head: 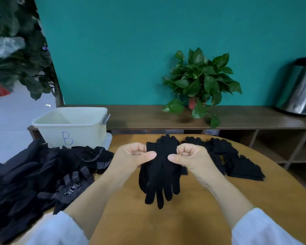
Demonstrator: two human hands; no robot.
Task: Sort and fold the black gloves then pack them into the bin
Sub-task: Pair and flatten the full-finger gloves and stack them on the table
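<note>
Single head-worn wide-angle view, facing forward and down; close over the counter (193, 218) in the lower frame, teal wall (148, 41) filling the upper frame.

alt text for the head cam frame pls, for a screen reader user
Both hands, left hand and right hand, pinch the cuff of a black glove held up over a wooden table, fingers hanging down. An unsorted glove pile lies left, a white bin marked B behind it, flat gloves right.
</note>
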